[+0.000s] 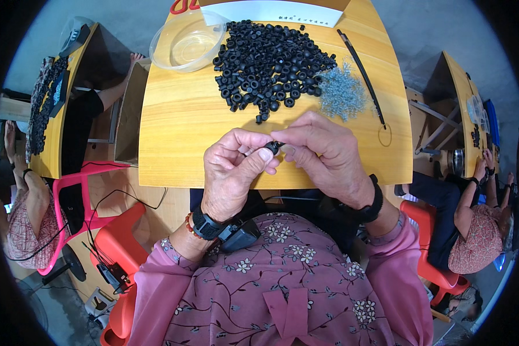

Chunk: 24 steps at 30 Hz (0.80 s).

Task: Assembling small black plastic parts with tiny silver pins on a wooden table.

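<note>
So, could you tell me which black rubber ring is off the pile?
The black ring pinched between both hands, above the table's near edge; the others lie heaped.

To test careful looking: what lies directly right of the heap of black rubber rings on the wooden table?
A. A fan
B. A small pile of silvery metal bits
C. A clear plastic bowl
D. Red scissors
B: the pile of silvery metal bits touches the right edge of the black rings on the table.
</note>
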### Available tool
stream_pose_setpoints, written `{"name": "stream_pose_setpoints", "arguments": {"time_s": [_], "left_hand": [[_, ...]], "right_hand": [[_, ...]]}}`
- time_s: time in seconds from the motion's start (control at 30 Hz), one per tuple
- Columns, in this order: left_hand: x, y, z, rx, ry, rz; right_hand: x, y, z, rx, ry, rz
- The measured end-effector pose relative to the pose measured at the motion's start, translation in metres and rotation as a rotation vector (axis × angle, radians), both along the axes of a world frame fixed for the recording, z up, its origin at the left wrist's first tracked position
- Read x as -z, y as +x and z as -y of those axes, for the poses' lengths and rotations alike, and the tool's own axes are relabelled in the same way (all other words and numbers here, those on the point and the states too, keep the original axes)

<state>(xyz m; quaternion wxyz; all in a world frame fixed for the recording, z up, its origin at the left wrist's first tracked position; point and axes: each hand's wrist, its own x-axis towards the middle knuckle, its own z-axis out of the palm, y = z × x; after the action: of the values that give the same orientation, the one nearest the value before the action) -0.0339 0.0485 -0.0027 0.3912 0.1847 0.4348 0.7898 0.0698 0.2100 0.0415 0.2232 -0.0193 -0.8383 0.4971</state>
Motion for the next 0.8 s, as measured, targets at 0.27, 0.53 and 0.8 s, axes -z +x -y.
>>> {"name": "stream_pose_setpoints", "arguments": {"time_s": [0.27, 0.53, 0.8], "left_hand": [[-0.0008, -0.0009, 0.0011, -0.004, -0.005, 0.005], [0.0028, -0.0019, 0.0019, -0.017, 0.032, 0.028], [-0.0069, -0.0035, 0.0010, 0.033, 0.029, 0.166]], "right_hand": [[-0.0028, -0.0045, -0.0003, -0.029, 0.139, -0.014], [0.0050, -0.0082, -0.0006, -0.100, 0.038, -0.015], [-0.0001, -0.0042, -0.0049, -0.127, 0.153, 0.043]]}}
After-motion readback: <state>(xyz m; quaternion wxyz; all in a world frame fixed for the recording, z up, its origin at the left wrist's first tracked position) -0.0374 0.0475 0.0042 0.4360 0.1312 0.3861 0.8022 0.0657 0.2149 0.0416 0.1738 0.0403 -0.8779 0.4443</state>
